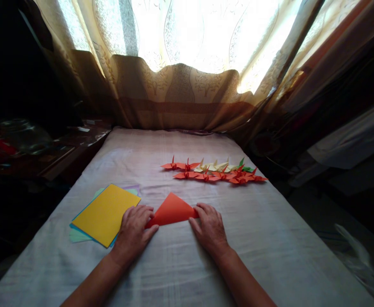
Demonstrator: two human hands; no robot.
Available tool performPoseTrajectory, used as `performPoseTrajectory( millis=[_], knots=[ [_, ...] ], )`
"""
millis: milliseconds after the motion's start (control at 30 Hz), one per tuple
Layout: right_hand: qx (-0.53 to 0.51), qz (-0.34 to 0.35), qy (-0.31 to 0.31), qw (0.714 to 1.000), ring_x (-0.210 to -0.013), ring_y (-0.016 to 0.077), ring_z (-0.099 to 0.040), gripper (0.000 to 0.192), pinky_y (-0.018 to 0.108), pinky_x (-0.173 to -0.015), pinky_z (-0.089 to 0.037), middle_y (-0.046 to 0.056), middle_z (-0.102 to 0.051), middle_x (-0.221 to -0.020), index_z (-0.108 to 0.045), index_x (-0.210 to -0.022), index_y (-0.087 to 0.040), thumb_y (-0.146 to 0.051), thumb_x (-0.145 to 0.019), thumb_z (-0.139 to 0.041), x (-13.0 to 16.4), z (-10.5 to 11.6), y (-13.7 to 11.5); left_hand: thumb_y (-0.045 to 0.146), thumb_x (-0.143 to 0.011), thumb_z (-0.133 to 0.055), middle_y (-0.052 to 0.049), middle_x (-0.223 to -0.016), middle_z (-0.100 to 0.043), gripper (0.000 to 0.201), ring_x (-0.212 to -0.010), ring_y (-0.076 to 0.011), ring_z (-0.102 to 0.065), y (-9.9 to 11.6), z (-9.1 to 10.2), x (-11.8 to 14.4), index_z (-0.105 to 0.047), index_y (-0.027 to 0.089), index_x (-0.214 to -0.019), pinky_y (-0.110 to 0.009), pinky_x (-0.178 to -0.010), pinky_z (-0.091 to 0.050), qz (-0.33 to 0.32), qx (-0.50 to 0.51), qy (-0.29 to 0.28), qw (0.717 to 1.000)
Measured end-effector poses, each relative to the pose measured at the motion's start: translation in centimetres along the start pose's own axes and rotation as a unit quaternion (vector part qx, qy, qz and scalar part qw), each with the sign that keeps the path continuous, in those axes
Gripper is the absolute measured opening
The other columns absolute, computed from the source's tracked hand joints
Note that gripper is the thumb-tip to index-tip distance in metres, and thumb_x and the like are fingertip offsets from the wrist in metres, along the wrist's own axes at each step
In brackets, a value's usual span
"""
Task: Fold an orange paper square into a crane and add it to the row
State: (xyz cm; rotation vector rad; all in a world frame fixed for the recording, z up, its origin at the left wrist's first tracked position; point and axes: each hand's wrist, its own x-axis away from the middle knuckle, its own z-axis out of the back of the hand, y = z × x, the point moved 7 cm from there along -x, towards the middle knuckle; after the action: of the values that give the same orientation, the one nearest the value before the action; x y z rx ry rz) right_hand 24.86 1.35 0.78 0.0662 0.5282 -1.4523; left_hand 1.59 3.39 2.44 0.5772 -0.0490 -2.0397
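A sheet of orange paper (pixel 174 209), folded into a triangle, lies on the white cloth with its peak pointing away from me. My left hand (pixel 135 225) grips its left corner between thumb and fingers. At the right corner, my right hand (pixel 210 224) pinches the paper the same way. The folded edge runs between the two thumbs, facing me. Just left of my left hand is a stack of coloured paper sheets (pixel 105 215), yellow on top, with blue, green and purple edges showing beneath.
Several folded paper cranes (pixel 217 175), in orange, cream and green, stand in rows beyond my right hand. The white cloth (pixel 263 256) covers the surface. A patterned curtain (pixel 180 89) hangs at the far end. A glass jar (pixel 25 135) stands on a dark table at left.
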Motion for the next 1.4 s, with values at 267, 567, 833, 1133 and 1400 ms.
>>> performPoseTrajectory(
  millis=[267,567,833,1133,1400],
  knots=[
    [-0.008,0.065,0.083,0.994,-0.124,0.0271,-0.051,0.058,0.042,-0.099,-0.041,0.017,-0.057,-0.134,-0.047,-0.139,-0.014,-0.01,-0.081,-0.048,-2.4,1.6,-2.0,0.011,-0.09,-0.046,-0.001,-0.092,-0.074,0.021,-0.105,-0.0221,-0.064,2.4,2.2,0.3,-0.062,0.024,-0.091,-0.043,-0.102,-0.039,-0.08,0.015,0.092,0.992],
    [-0.072,0.218,0.13,0.964,-0.106,0.0208,-0.061,0.012,0.035,-0.094,-0.042,0.004,-0.071,-0.112,-0.068,-0.092,-0.026,-0.019,-0.091,-0.058,0.1,5.4,-5.0,0.02,-0.089,-0.051,0.001,-0.072,-0.068,0.015,-0.107,-0.0221,-0.063,5.6,1.4,0.1,-0.062,0.023,-0.08,-0.045,-0.118,-0.014,-0.11,0.007,0.074,0.991],
    [-0.036,0.188,0.067,0.979,-0.099,0.0208,-0.067,0.025,0.035,-0.09,-0.052,0.008,-0.074,-0.104,-0.064,-0.101,-0.021,-0.01,-0.09,-0.045,1.6,3.6,0.0,0.061,-0.084,-0.062,-0.005,-0.137,-0.061,0.06,-0.135,-0.0308,-0.045,4.8,-1.0,-2.0,-0.055,0.027,-0.133,-0.05,-0.119,0.007,-0.23,0.04,-0.123,0.965],
    [-0.106,0.142,0.039,0.983,-0.11,0.0206,-0.065,0.04,0.039,-0.098,-0.051,0.008,-0.071,-0.114,-0.057,-0.119,-0.02,-0.007,-0.085,-0.044,2.1,2.2,1.9,0.032,-0.097,-0.054,0.0,-0.129,-0.066,0.027,-0.129,-0.0224,-0.053,4.5,-2.9,-5.3,-0.062,0.033,-0.122,-0.051,-0.121,-0.006,-0.305,-0.008,-0.104,0.947],
    [-0.114,0.096,-0.014,0.989,-0.102,0.0225,-0.064,0.018,0.038,-0.09,-0.045,0.005,-0.073,-0.103,-0.064,-0.1,-0.022,-0.014,-0.088,-0.052,2.0,2.8,2.1,0.015,-0.097,-0.043,-0.002,-0.107,-0.074,0.028,-0.1,-0.0179,-0.067,4.7,-1.5,-2.4,-0.068,0.025,-0.107,-0.044,-0.108,-0.037,-0.239,0.061,-0.09,0.965]
  ],
)
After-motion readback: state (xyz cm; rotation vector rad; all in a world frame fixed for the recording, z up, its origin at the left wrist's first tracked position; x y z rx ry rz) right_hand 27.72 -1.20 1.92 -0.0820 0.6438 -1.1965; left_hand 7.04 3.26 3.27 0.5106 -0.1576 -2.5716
